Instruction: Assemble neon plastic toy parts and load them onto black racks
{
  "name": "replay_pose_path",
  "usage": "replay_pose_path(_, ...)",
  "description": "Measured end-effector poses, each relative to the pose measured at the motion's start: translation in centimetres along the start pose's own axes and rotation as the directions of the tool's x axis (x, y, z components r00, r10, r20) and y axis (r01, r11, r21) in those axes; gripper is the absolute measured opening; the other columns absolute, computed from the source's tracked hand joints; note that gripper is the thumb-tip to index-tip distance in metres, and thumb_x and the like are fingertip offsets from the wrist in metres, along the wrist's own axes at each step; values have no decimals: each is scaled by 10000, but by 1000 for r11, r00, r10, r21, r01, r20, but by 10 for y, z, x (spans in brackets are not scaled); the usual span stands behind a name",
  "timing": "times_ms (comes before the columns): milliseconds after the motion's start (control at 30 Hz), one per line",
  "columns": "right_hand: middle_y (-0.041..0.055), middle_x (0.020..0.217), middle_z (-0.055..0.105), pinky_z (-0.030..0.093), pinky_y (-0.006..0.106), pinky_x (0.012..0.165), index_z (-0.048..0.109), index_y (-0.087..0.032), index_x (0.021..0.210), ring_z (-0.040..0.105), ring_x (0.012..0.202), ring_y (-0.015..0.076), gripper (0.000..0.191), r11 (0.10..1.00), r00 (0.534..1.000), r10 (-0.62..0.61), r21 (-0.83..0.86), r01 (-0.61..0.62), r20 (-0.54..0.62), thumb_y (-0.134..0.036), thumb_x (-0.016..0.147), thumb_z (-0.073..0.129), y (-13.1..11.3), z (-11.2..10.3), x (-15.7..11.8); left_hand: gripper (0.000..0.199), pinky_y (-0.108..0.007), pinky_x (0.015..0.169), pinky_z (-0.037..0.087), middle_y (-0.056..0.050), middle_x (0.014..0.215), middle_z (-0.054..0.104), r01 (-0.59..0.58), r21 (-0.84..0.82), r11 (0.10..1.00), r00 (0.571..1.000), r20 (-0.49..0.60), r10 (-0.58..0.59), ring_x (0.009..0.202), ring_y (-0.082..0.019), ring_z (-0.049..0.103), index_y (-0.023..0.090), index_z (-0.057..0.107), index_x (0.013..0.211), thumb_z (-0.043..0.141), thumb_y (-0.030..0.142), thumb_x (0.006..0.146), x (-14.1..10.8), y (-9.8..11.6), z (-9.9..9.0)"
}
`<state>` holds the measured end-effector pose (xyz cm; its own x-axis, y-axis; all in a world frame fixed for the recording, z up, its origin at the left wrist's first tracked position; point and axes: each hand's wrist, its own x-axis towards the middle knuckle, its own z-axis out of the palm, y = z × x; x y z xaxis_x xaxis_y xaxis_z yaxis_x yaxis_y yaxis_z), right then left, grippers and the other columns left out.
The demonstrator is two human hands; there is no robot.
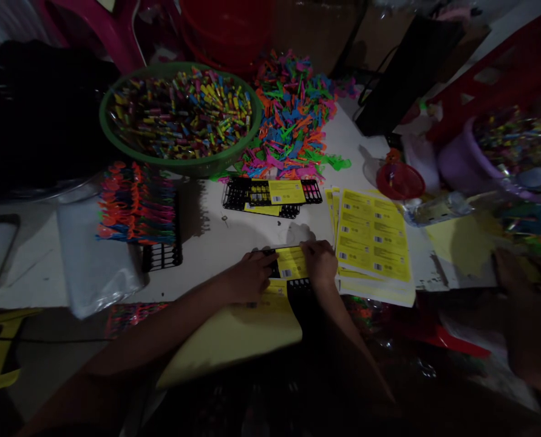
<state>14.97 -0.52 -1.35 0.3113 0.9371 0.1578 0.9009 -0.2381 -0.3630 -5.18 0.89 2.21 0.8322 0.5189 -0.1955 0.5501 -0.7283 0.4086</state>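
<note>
Near the table's front edge, a yellow label (292, 263) lies on a black plastic rack (299, 283). My left hand (253, 276) rests on the rack's left part, fingers pressed together at the label's left end. My right hand (320, 262) is closed at the label's right end, its fingertips curled on the edge. Beneath my left hand, a yellow sheet (238, 334) hangs over the table edge toward my lap. Farther back lie more black racks, the top one bearing a yellow label (287, 192). Sheets of printed yellow labels (374, 233) are to the right of my right hand.
A green basin (183, 161) of small colourful tubes stands behind, beside a pile of colourful plastic pieces (292, 115). Plastic bags (95, 249) and a filled rack (136, 203) are left. A red cup (400, 181) and purple basin (461, 158) are right. Another person's arm (532, 328) shows far right.
</note>
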Motion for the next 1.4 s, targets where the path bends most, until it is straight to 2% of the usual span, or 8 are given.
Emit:
replay_pose_path(200,185,1075,565,368,477,796,513,-144,1216,486,989,321,435,977,970,-39,-214,-14,-242,-359,847,429,12,-4,-7,228,-409,855,333,-116,1375,391,1,3,1000,1000,5,-1,1095,-285,423,111,622,909,451,220,805,-2,0,1)
replay_pose_path(300,151,1243,501,311,490,930,390,-170,1318,391,1181,301,463,937,946,-312,-196,289,-92,-309,877,372,20,-9,-11,215,-418,882,328,-115,1378,386,-2,-28,1000,1000,-17,1,1108,-282,420,118,621,900,454,214,804,-1,-2,6)
replay_pose_path(533,86,1423,317,217,528,1037,415,-271,1303,220,1318,308,570,629,578,-740,52,776,344,-435,775,557,22,-11,-25,184,-330,872,389,-90,1212,546,-129,-432,893,990,-101,94,1051,-214,494,155,610,827,443,232,826,-25,-20,-16)
replay_pose_path(700,53,1289,508,312,421,1047,423,-209,1297,324,1285,202,450,418,386,-899,138,898,207,-127,855,411,29,-11,-27,297,-191,454,355,35,578,528,205,-818,537,922,-22,-386,502,-90,472,168,534,754,478,455,805,-76,-42,-38)
replay_pose_path(900,78,1254,537,328,404,1051,480,-172,1245,404,1237,165,408,581,593,-802,141,802,-74,-78,864,369,0,-27,46,404,-181,444,355,37,598,533,139,-969,206,745,-35,-666,496,-85,475,163,531,833,636,507,648,-83,-45,-49)
replay_pose_path(1100,58,1093,644,382,456,972,629,-211,1029,528,1113,210,244,717,828,-561,512,474,19,-304,840,504,-74,-30,87,416,-202,503,388,3,667,579,89,-967,238,843,-54,-535,565,-108,521,133,553,834,631,499,654,-57,-33,-68)
replay_pose_path(1233,42,969,679,522,293,721,594,-222,1088,639,820,149,382,465,818,-559,869,170,139,-419,760,592,-100,-47,46,477,-211,525,406,6,712,586,4,-976,219,906,-89,-413,587,-116,543,172,477,1074,611,445,706,-53,-27,-78)
replay_pose_path(1400,36,932,671,514,270,710,669,-211,942,622,827,150,333,431,867,-465,901,42,182,-375,654,704,-94,-69,19,394,-207,595,415,-52,866,609,-52,-918,394,918,-199,-342,700,-126,541,147,532,1088,529,404,789,-53,-11,-89)
